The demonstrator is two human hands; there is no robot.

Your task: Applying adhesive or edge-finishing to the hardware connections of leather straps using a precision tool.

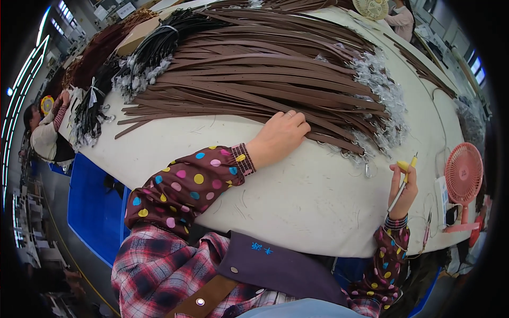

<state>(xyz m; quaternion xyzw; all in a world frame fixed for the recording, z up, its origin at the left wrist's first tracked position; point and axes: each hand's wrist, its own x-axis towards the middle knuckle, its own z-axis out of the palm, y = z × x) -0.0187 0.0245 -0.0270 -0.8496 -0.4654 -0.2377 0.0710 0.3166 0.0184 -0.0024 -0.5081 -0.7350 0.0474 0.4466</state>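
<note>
A broad pile of flat brown straps covers the far side of the pale table, many with metal hooks wrapped in clear plastic at their right ends. My left hand rests at the pile's near edge, its curled fingers closed on a brown strap. Off to the right, my right hand grips a slim pen-like tool with a pale shaft, its thin tip pointing up and away. Something yellow, perhaps a finger cover, shows at a fingertip. The tool's exact kind is unclear.
Bundles of dark cords lie at the far left. A blue bin stands beside the table's left edge. At right are a pink fan and a thin wired tool. Co-workers sit at far left and far right.
</note>
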